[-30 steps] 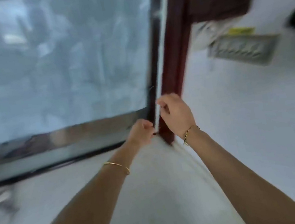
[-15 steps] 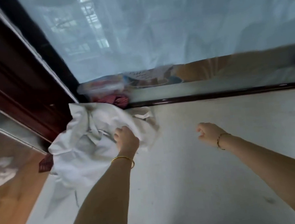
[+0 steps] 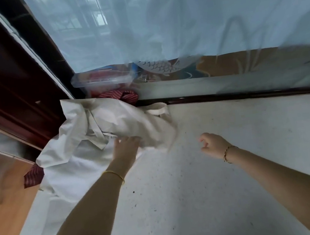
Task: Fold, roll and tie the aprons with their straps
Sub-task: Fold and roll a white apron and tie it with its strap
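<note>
The crumpled aprons (image 3: 116, 121) were heaped just ahead of the left hand (image 3: 126, 149), whose straightened fingers (image 3: 131, 140) were laid against the cloth's near fold. The right hand (image 3: 212, 145), loosely curled and empty, was held well apart, so the left was judged nearer.

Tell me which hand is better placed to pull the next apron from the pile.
Left. The left hand touches the crumpled white aprons; the right hand hangs loosely curled over the table, apart from them.
</note>
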